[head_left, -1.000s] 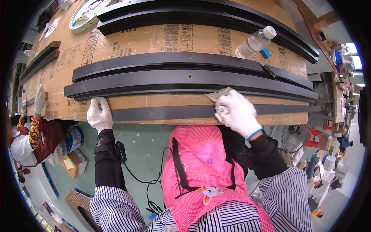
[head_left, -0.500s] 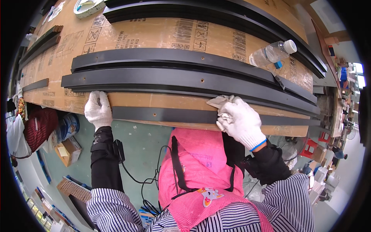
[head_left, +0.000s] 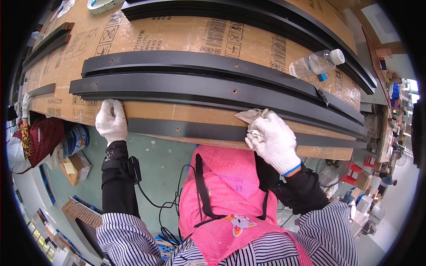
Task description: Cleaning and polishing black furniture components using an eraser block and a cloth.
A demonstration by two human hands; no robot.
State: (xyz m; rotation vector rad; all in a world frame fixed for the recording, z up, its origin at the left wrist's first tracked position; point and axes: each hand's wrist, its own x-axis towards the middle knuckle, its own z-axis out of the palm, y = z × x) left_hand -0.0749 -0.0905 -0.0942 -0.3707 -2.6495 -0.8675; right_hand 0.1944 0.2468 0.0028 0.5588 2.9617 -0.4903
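Observation:
A long, flat dark grey strip (head_left: 195, 130) with a small hole lies along the near edge of a cardboard-covered table. My left hand (head_left: 111, 120), in a white knitted glove, is closed at the strip's left end, its thumb and fingers curled together. On the same strip, further right, my gloved right hand (head_left: 271, 138) is closed round a crumpled pale cloth (head_left: 249, 115). Part of the cloth sticks out beyond its fingertips; the rest is hidden in the palm. Just beyond both hands lies a group of similar dark strips (head_left: 195, 87), partly stacked.
A capped clear plastic bottle (head_left: 316, 63) lies on its side near a small blue block (head_left: 321, 76). More dark strips (head_left: 213, 11) are stacked at the far side, others (head_left: 48, 47) at far left. Another person's gloved hand (head_left: 26, 105) shows at the left edge.
My right hand has shifted slightly left along the strip with the cloth. My left hand stays at the strip's end. The other person's hand at the left shows more fully.

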